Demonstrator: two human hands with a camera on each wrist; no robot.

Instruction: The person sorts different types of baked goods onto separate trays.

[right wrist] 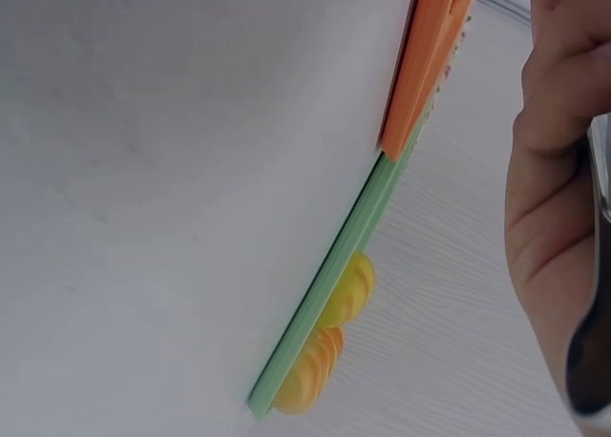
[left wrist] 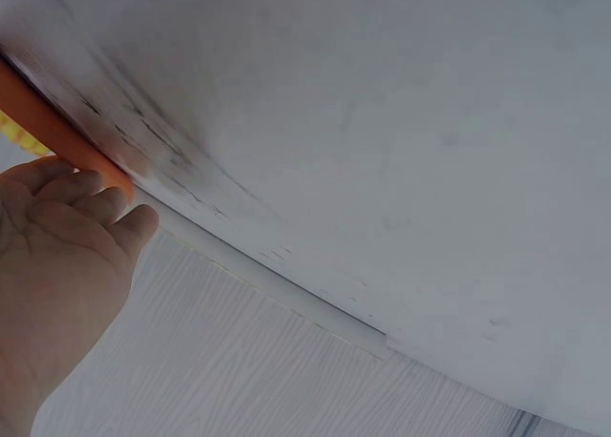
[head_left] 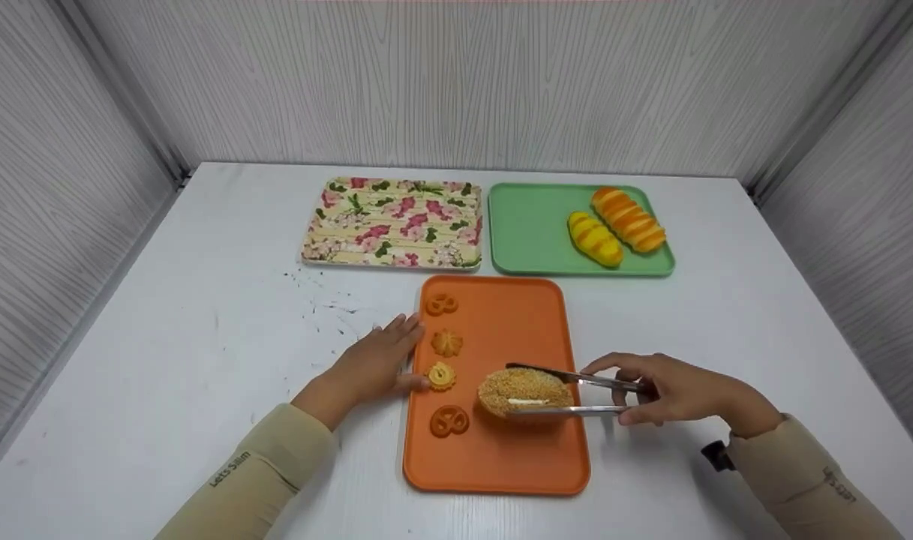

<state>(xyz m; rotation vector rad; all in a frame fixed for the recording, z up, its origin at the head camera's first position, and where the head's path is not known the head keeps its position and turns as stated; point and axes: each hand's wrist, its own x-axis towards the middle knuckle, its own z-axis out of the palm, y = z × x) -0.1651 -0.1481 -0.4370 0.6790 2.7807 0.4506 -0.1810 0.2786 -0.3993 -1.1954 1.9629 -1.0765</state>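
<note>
My right hand [head_left: 670,390] grips metal tongs [head_left: 595,410], also at the edge of the right wrist view. Between the tongs' arms is a crumb-coated bread roll [head_left: 520,386] with a white streak, over the orange tray [head_left: 516,465]. My left hand [head_left: 373,360] rests at that tray's left edge with fingers extended, the thumb close to a round yellow cookie [head_left: 441,376]. Down the tray's left side lie a pretzel cookie [head_left: 442,304], a flower-shaped cookie [head_left: 447,343] and another pretzel cookie [head_left: 449,421].
Behind, a green tray [head_left: 531,225] bears a yellow bread [head_left: 595,238] and a striped orange bread [head_left: 629,219] on its right half. Left of it lies a flower-patterned tray [head_left: 396,223]. All stand on a white table [head_left: 186,322] with dark scuffs, enclosed by wood-grain panels [head_left: 456,82].
</note>
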